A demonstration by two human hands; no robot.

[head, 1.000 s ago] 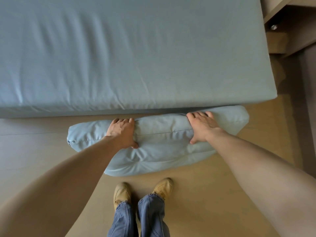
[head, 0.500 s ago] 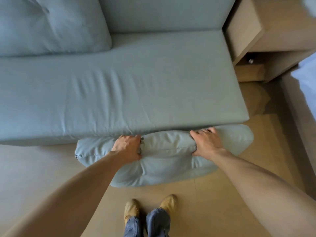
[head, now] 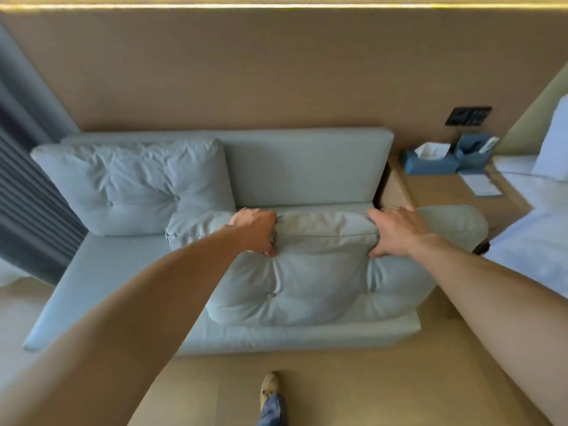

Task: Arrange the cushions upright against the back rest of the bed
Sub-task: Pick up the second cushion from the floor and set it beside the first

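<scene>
A pale blue tufted cushion [head: 319, 281] hangs in the air over the right half of the blue seat mattress [head: 101, 272]. My left hand [head: 256, 230] and my right hand [head: 395, 233] both grip its top edge. Its lower edge is close above the seat's front. A second matching cushion [head: 129, 186] stands upright at the left, leaning on the padded back rest [head: 307, 167]. The right half of the back rest is bare behind the held cushion.
A wooden side table [head: 442, 192] stands right of the seat with a blue tissue box [head: 430, 159] and a paper on it. A white-sheeted bed [head: 534, 241] lies at the far right. Dark curtains [head: 27, 192] hang at the left. Wooden floor lies in front.
The cushion has come up from the floor beside the seat to above the seat, held by both hands. The view has lifted, bringing the back rest and the other cushion into sight.
</scene>
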